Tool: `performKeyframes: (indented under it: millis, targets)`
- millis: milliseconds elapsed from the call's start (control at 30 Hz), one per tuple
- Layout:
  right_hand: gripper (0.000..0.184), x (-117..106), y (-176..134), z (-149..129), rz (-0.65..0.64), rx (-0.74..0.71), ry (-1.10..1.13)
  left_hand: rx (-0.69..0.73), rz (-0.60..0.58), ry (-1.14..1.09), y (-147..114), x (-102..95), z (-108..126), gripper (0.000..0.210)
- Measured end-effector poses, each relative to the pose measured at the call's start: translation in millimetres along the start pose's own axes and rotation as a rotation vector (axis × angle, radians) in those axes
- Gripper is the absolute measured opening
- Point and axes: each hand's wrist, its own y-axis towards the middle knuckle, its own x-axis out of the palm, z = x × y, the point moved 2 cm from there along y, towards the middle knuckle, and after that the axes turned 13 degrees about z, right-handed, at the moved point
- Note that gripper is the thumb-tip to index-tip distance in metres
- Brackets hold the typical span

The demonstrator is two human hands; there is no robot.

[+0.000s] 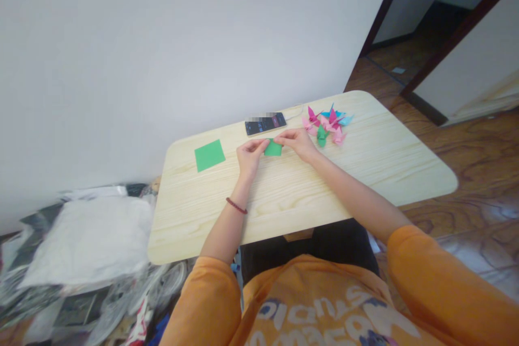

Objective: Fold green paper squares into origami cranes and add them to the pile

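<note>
A small folded piece of green paper [273, 148] is held between my two hands above the wooden table. My left hand [250, 155] pinches its upper left corner, and my right hand [298, 142] pinches the upper right corner. To the left lies a flat green paper square [210, 155]. Several folded paper cranes sit together beyond my right hand, among them a green crane [321, 135], a pink crane [338, 137] and a blue crane [346, 120]. The finer creases in the held paper are too small to make out.
A phone [266, 124] with a cable lies behind my hands, near the wall [194, 38]. The pale wooden table [203, 216] has rounded corners. Bagged items and a white package [93, 238] are piled at its left, and a doorway opens at the right.
</note>
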Motion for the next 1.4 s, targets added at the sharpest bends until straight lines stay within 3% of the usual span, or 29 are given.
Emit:
performKeyframes:
  millis: [567, 833, 1100, 1400]
  targets:
    - [0.031, 1.5, -0.1, 1.1, 0.017, 0.01, 0.026, -0.056, 0.002, -0.033, -2.7, 1.5, 0.5, 0.024]
    - [0.04, 8.2, -2.1, 12.8, -0.031, 0.223, 0.22, -0.087, 0.155, -0.112, -4.5, 0.8, -8.1, 0.028]
    - [0.035, 9.8, -4.6, 9.6, 0.03, 0.134, 0.131, -0.15, 0.23, -0.12, -13.7, 7.8, -11.6, 0.026]
    - [0.054, 12.4, -6.7, 14.1, 0.021, -0.127, -0.179, -0.271, 0.258, -0.215, -13.9, 9.1, -15.6, 0.027]
